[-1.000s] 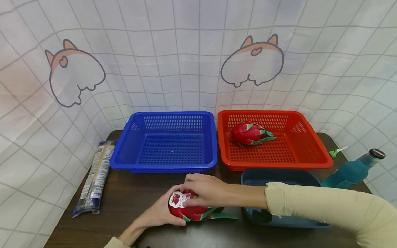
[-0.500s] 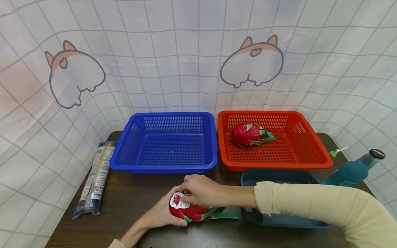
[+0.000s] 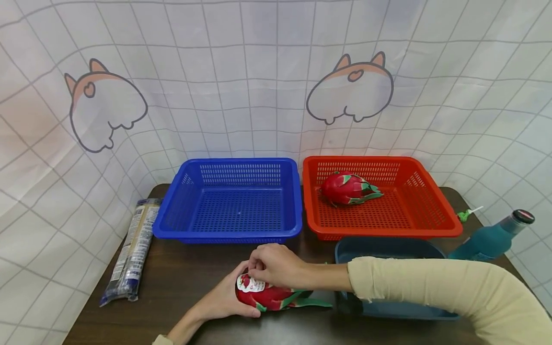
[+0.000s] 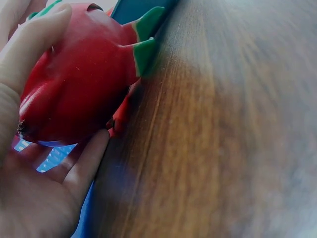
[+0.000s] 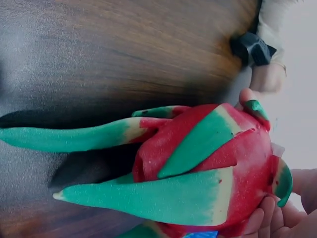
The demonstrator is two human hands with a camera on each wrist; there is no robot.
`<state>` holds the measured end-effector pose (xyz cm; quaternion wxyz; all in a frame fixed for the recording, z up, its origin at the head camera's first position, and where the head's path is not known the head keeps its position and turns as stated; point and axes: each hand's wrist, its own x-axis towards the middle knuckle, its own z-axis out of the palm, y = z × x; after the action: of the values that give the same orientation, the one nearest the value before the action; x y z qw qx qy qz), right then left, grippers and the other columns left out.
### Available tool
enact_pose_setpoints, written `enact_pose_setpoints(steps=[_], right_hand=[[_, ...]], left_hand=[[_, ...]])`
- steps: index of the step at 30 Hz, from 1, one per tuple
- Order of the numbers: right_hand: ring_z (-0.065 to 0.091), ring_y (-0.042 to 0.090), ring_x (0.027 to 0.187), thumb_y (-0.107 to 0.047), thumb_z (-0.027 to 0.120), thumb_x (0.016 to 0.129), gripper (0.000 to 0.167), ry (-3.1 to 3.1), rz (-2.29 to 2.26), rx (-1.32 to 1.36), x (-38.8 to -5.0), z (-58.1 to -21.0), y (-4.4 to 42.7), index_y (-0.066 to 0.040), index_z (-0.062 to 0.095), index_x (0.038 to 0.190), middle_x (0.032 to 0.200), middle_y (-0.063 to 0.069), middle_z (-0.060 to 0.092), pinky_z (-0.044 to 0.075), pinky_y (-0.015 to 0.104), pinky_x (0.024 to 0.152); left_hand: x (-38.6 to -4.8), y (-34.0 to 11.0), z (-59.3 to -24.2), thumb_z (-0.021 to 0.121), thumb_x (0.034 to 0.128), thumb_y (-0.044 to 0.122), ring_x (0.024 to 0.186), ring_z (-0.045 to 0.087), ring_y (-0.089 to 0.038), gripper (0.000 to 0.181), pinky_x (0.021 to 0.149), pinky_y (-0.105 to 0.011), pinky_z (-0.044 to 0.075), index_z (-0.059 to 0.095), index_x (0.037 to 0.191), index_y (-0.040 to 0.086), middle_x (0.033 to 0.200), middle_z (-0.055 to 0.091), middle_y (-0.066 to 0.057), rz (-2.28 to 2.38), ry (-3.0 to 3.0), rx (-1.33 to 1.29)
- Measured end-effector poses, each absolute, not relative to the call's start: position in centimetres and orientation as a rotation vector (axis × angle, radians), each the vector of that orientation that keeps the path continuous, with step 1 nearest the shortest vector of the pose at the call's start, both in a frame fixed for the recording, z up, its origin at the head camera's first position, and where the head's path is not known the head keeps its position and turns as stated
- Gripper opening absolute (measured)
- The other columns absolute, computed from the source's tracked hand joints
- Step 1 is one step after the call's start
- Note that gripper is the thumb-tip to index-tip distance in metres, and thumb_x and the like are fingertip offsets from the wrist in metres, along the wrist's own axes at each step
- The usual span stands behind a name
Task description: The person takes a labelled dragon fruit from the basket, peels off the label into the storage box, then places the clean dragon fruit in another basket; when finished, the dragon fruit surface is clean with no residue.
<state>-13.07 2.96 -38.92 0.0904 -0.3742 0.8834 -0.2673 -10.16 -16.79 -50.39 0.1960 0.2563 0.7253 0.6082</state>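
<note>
A red dragon fruit [image 3: 272,298] with green-tipped scales lies on its side on the dark wooden table, its leafy end to the right. My left hand [image 3: 224,298] grips its blunt left end, thumb in front and fingers behind. A white label sticker [image 3: 250,283] with a fruit picture is on its upper left side. With curled fingers, my right hand [image 3: 278,265] pinches at the sticker's upper right edge; the exact contact is partly hidden. Red skin of the dragon fruit [image 4: 79,74] fills my left palm in the left wrist view. Long green scales of the dragon fruit [image 5: 198,193] show in the right wrist view.
Behind stand a blue basket [image 3: 226,235] and a red basket [image 3: 384,232], which holds another dragon fruit [image 3: 345,188]. A dark blue tray [image 3: 401,309] sits under my right forearm. Around them are a teal bottle [image 3: 487,242], a green lollipop [image 3: 463,215] and a long plastic package [image 3: 133,251].
My right thumb and fingers have drawn slightly up and left over the sticker, and its visible shape has changed. My left hand and the dragon fruit stay nearly still.
</note>
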Motion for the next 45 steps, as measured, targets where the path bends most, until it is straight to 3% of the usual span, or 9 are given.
enact_pose_setpoints(steps=[6,15,31,45], right_hand=[[0.052,0.007,0.077,-0.016,0.062,0.093,0.009,2.691,-0.741,-1.164,-12.4,-39.1,2.9,-0.011,0.065,0.087,0.083,-0.002,0.062,0.044,0.016,0.067],[0.048,0.009,0.079,-0.016,0.057,0.097,0.008,2.709,-0.725,-1.236,-11.8,-39.5,3.2,-0.013,0.055,0.090,0.086,-0.002,0.055,0.040,0.015,0.067],[0.042,0.005,0.078,-0.023,0.052,0.100,0.011,2.694,-0.615,-1.285,-11.6,-39.5,3.5,-0.017,0.053,0.090,0.080,-0.009,0.051,0.037,0.011,0.058],[0.039,0.005,0.075,-0.021,0.052,0.100,0.011,2.618,-0.710,-1.282,-12.0,-39.6,3.3,-0.016,0.052,0.090,0.074,-0.007,0.051,0.032,0.011,0.062]], left_hand=[[-10.1,-16.8,-50.2,0.083,0.0752,0.012,0.108,0.061,-0.011,0.082,0.088,-0.027,0.056,0.034,0.141,0.021,0.129,0.055,-0.015,1.714,2.016,0.727],[-10.2,-17.0,-50.4,0.082,0.0764,0.012,0.106,0.062,-0.009,0.077,0.086,-0.027,0.056,0.036,0.139,0.017,0.126,0.057,-0.016,1.734,2.023,0.780],[-10.1,-16.8,-50.2,0.082,0.0757,0.012,0.104,0.063,-0.010,0.075,0.083,-0.029,0.057,0.038,0.136,0.017,0.124,0.056,-0.016,1.734,2.037,0.783],[-10.2,-16.8,-50.4,0.082,0.0762,0.013,0.108,0.061,-0.009,0.082,0.088,-0.027,0.055,0.034,0.142,0.020,0.129,0.056,-0.013,1.729,2.034,0.814]])
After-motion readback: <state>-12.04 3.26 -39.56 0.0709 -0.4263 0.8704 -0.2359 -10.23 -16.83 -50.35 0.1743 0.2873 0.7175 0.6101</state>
